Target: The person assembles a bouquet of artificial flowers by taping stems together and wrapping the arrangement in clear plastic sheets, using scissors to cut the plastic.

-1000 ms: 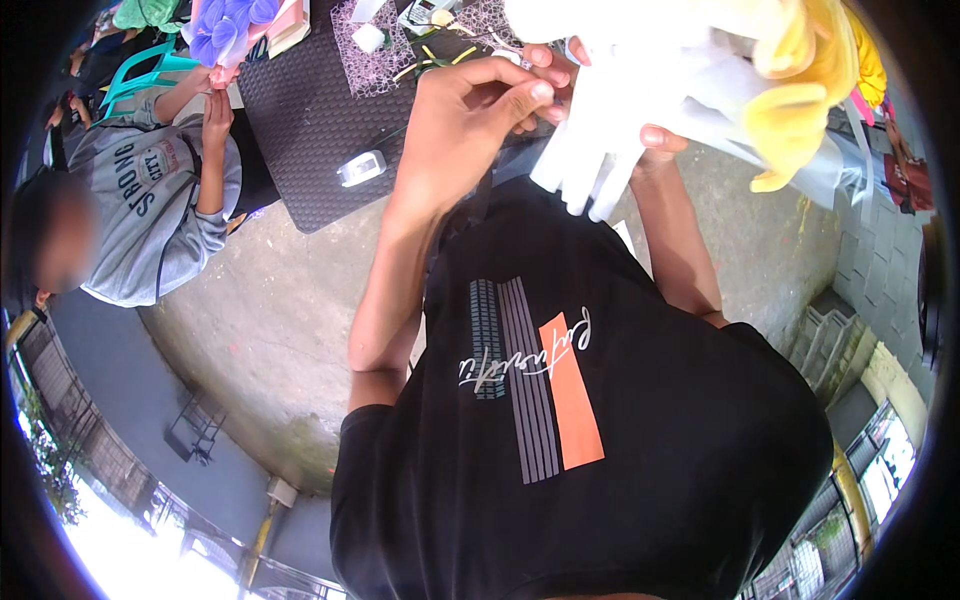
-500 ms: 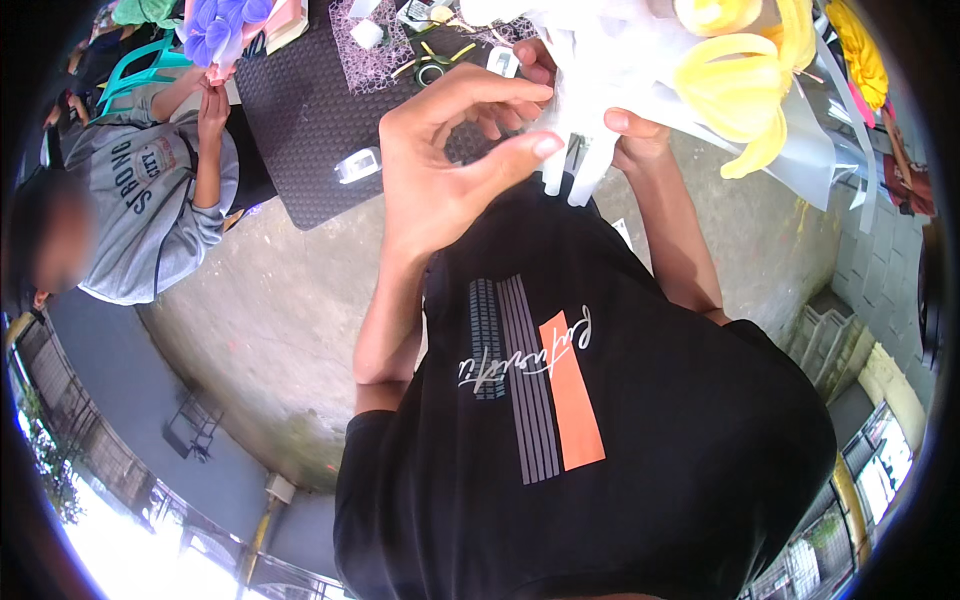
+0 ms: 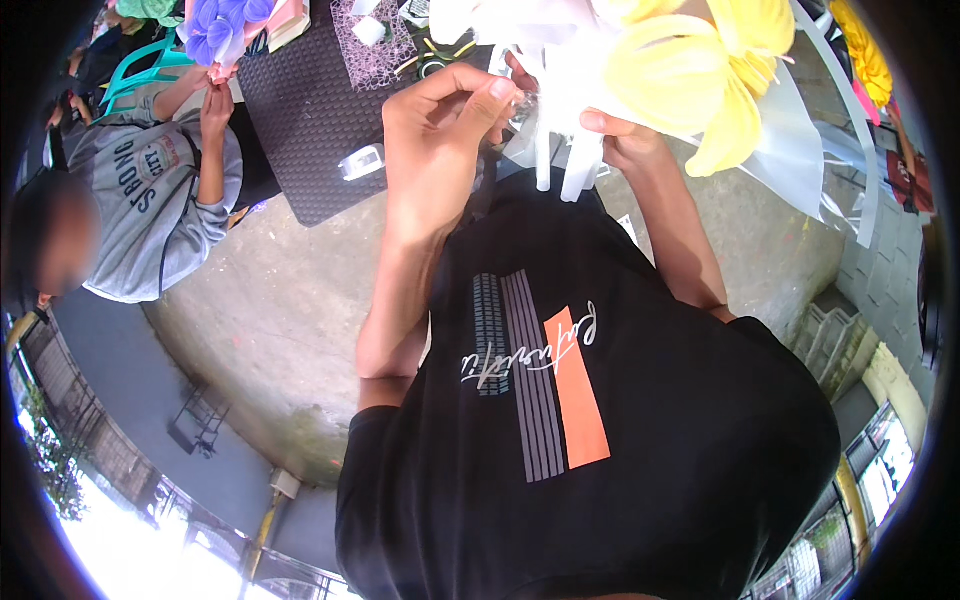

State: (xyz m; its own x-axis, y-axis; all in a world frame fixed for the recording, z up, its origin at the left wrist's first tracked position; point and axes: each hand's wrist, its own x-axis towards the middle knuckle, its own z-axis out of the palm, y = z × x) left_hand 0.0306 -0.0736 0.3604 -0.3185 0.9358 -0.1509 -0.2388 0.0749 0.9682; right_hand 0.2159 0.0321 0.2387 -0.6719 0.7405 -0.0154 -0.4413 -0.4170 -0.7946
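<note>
A bouquet of large yellow flowers [image 3: 665, 75] in white translucent wrapping [image 3: 795, 150] is in my right hand [image 3: 637, 145]. The right thumb lies along the near side of the bundle; fingertips show at its far left side. Two white strips or wrapped stems [image 3: 583, 165] hang below the grip. Close against the bundle's left side, my left hand [image 3: 445, 135] is closed in a pinch on a small clear, shiny piece [image 3: 517, 108], whose kind I cannot make out. Glare washes out the middle of the wrapping.
On the dark textured table [image 3: 300, 130] lie a clear tape dispenser [image 3: 362, 163], pink mesh [image 3: 365, 50] and a dark roll [image 3: 432, 65]. At the left, a person in a grey sweatshirt [image 3: 150, 215] handles purple flowers [image 3: 215, 35]. Yellow material [image 3: 860, 50] is at the far right.
My left thumb and fingers have closed from a wide curve into a pinch beside the bundle. The bouquet has shifted left and toward me, with my right hand still on it.
</note>
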